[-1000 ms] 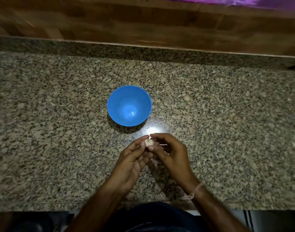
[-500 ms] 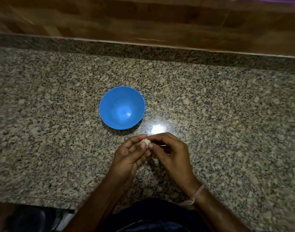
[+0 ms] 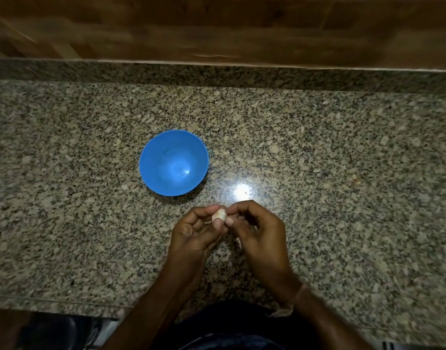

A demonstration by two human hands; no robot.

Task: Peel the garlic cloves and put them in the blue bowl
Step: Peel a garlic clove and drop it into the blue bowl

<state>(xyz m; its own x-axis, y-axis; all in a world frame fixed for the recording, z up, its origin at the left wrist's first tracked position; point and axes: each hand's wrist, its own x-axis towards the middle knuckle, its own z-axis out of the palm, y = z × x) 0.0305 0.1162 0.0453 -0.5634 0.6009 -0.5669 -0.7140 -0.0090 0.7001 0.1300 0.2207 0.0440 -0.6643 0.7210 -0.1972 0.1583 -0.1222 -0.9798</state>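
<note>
Granite counter [image 3: 318, 147], blue bowl [image 3: 151, 168] looks empty, just past my hands. Left hand [image 3: 194, 236] pinches the garlic clove [image 3: 220, 214] at its fingertips, right hand [image 3: 260, 231] nips its skin. Clove's light, firm, papery and slick: hold the sides, peel from the tip. My fingers hide most of it, so peel progress is unclear.

The scene is dim, lit from overhead; a white glare spot [image 3: 241, 191] shines on the granite counter [image 3: 343, 173] just right of the blue bowl [image 3: 151, 157]; far from the bowl, the edges darken, blur and bend.
</note>
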